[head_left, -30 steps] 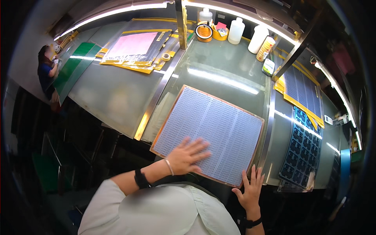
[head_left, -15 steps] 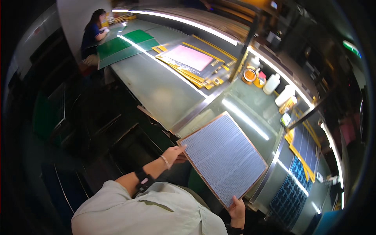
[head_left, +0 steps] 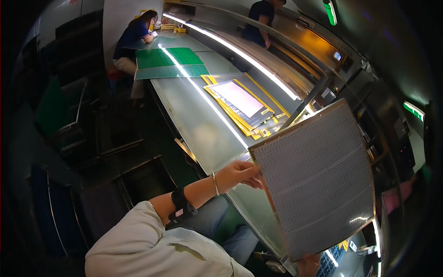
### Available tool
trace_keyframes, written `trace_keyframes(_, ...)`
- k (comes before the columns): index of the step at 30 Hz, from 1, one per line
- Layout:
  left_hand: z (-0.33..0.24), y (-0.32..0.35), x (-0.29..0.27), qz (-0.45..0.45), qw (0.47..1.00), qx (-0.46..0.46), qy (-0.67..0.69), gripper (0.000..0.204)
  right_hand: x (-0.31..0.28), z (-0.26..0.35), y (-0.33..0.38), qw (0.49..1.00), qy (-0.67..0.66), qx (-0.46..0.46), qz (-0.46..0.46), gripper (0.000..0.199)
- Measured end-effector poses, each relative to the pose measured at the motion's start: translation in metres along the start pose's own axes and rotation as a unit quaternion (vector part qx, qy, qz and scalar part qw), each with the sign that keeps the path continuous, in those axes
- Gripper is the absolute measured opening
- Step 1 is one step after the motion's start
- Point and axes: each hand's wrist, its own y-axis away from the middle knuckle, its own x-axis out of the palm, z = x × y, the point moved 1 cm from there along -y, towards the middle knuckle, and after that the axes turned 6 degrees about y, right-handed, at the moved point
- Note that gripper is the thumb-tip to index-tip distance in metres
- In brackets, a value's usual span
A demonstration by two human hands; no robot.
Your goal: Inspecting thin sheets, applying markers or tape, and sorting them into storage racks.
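Note:
I hold up a square circuit board panel, grey with fine dotted rows and a thin copper-coloured edge. My left hand pinches its left edge, thumb in front and fingers partly behind. At the bottom edge, my right hand shows only in part and is blurred; it grips the panel there, with most fingers hidden. The panel is tilted steeply and covers much of the near worktop.
A long glossy worktop runs away to the far left. On it lie green panels and yellow-edged films with a pink sheet. One co-worker sits at its far end; another person stands beyond the lamp. Dark racks fill the left.
The panel has risen and tipped from lying nearly face-up to steeply upright, moving right. Both hands keep hold of it. My view has turned, bringing the second person into sight.

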Motion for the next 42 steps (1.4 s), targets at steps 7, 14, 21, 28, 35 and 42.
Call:
trace_keyframes(7,-0.019,-0.013,-0.117,-0.213,0.696,0.187,-0.66,0.055,0.049,0.053,-0.059,0.985,-0.033,-0.108,0.131,0.053)
trace_keyframes(14,0.041,-0.021,-0.197,-0.388,0.531,0.027,-0.753,0.064,0.063,0.197,-0.245,0.978,-0.061,-0.117,0.161,0.04)
trace_keyframes(21,0.039,-0.016,-0.195,-0.407,0.525,0.066,-0.745,0.06,0.235,0.242,-0.554,0.767,0.41,-0.492,0.044,0.033)
trace_keyframes(28,0.032,-0.023,-0.187,-0.387,0.556,0.044,-0.735,0.063,0.324,0.233,-0.707,0.843,0.365,-0.315,0.24,0.029)
trace_keyframes(35,0.024,-0.004,-0.178,-0.4,0.562,-0.004,-0.724,0.063,0.4,0.129,-0.595,0.759,0.492,-0.221,0.365,0.025)
trace_keyframes(42,0.013,-0.011,-0.169,-0.372,0.552,-0.092,-0.741,0.067,0.37,0.075,-0.363,0.622,0.55,0.108,0.546,0.027)
